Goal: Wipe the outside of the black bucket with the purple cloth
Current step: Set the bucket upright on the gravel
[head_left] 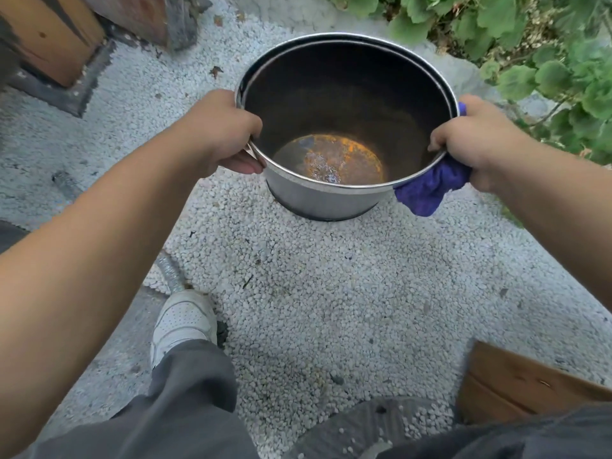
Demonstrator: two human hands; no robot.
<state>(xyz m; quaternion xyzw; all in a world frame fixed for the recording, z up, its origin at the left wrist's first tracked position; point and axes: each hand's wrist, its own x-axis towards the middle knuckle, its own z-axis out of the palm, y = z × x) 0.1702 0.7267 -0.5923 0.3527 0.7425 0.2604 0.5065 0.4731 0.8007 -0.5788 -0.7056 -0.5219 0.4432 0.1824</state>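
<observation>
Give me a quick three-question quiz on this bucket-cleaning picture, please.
1. True or false: the left hand holds the purple cloth.
2. What does the black bucket stand on? A) grass B) white gravel C) a table
3. Fill in: the bucket's bottom looks ____.

Key
1. False; the right hand presses it against the bucket's outer wall.
2. B
3. Rusty

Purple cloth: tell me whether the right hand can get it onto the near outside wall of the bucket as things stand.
Probably yes. The right hand already grips the purple cloth against the black bucket at its rim, and the near wall below is bare. The left hand holds the opposite rim, out of the way.
</observation>
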